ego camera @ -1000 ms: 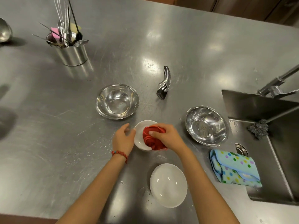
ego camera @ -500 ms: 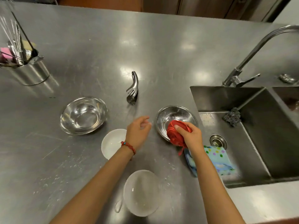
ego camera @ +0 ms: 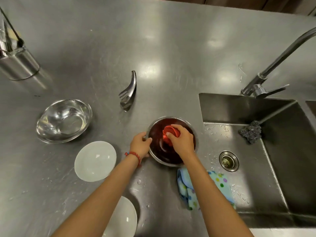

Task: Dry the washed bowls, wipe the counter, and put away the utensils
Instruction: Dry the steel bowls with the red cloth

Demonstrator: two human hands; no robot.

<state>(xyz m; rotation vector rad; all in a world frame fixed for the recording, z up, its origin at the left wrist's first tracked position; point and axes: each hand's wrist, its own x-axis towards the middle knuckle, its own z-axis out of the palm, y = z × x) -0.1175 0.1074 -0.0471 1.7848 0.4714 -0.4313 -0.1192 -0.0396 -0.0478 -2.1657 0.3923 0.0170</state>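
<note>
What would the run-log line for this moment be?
step: drying steel bowl | left hand: grips bowl rim | right hand: presses red cloth inside | other steel bowl, two white bowls: untouched

red cloth (ego camera: 171, 134), white bowls (ego camera: 95, 161), blue polka-dot towel (ego camera: 217, 181)

Two steel bowls (ego camera: 64, 120) (ego camera: 171, 140), two white bowls (ego camera: 95, 161) (ego camera: 122, 218), two cloths (ego camera: 171, 134) (ego camera: 217, 182), one scourer (ego camera: 251, 131), one utensil holder (ego camera: 17, 64).
</note>
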